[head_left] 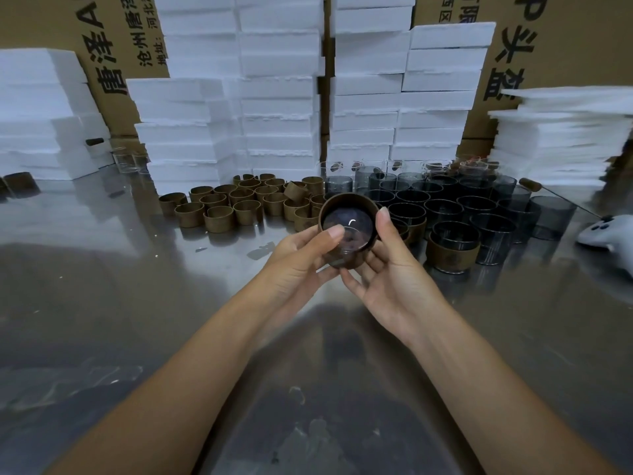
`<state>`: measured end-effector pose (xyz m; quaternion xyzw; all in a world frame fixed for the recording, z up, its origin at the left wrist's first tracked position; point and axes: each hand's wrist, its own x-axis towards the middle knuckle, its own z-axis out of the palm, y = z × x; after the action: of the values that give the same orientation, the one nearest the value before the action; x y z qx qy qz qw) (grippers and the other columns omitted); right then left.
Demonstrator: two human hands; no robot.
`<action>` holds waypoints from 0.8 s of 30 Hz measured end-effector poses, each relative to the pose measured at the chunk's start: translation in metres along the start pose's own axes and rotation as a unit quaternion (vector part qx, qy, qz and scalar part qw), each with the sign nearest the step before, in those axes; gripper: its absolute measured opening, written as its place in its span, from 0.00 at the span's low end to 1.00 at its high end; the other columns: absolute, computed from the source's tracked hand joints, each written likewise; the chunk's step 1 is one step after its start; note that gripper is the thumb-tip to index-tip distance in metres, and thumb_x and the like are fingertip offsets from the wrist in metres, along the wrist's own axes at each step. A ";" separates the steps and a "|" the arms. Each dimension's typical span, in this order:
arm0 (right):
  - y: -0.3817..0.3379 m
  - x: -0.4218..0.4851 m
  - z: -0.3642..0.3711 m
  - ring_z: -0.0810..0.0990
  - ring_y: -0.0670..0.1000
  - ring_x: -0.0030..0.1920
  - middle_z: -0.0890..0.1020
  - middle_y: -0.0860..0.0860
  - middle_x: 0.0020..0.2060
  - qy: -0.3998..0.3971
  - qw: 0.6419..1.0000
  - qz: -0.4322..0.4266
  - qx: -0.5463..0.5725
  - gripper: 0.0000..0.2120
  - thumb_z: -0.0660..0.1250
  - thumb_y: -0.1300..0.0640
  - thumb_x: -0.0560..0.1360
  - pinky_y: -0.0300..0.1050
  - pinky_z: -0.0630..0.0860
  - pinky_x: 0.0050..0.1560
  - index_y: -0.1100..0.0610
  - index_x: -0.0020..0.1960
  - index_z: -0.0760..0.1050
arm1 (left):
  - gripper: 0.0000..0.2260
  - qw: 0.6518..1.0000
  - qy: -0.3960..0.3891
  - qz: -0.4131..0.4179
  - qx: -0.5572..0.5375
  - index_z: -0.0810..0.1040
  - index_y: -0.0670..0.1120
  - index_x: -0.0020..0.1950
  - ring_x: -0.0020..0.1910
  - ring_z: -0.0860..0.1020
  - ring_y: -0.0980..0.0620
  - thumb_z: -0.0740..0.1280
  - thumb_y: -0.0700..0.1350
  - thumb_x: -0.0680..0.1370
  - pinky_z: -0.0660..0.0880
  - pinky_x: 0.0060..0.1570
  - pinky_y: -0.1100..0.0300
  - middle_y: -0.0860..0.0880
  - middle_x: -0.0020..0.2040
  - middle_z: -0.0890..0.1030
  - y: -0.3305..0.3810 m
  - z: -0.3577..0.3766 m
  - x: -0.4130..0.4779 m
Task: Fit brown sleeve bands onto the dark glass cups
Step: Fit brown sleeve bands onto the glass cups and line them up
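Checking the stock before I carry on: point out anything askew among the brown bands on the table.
One brown band near the back of the group is tipped over, leaning on its neighbours; the other bands stand upright.

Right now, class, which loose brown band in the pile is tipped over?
The brown band near the pile's right end, behind the held cup: it leans tilted on its neighbours, while the others stand upright.
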<state>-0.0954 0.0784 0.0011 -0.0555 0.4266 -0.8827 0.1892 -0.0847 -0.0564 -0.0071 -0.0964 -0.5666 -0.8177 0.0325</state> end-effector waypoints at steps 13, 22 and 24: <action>-0.004 -0.001 0.002 0.76 0.46 0.39 0.79 0.50 0.43 0.012 0.999 0.028 0.033 0.19 0.64 0.45 0.74 0.39 0.69 0.38 0.56 0.59 0.76 | 0.43 1.000 -0.008 0.010 0.027 0.76 0.44 0.58 0.41 0.82 0.57 0.82 0.60 0.48 0.76 0.37 0.66 0.51 0.45 0.84 0.000 -0.008 0.002; -0.006 -0.003 0.004 0.74 0.46 0.35 0.78 0.51 0.39 0.033 0.995 0.042 0.082 0.12 0.62 0.50 0.78 0.36 0.70 0.33 0.58 0.53 0.77 | 0.42 0.999 -0.012 0.023 0.023 0.76 0.44 0.55 0.40 0.79 0.54 0.83 0.59 0.47 0.70 0.44 0.59 0.49 0.43 0.84 0.001 -0.007 0.001; -0.006 -0.003 0.004 0.75 0.46 0.37 0.79 0.51 0.40 0.033 0.996 0.039 0.074 0.13 0.63 0.50 0.78 0.36 0.71 0.33 0.58 0.54 0.77 | 0.42 0.999 -0.010 0.022 0.025 0.76 0.44 0.55 0.40 0.80 0.54 0.83 0.59 0.47 0.72 0.42 0.61 0.49 0.43 0.84 0.002 -0.006 0.000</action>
<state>-0.0932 0.0799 0.0079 0.0045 0.3681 -0.9051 0.2130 -0.0851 -0.0628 -0.0076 -0.1165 -0.5847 -0.8015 0.0472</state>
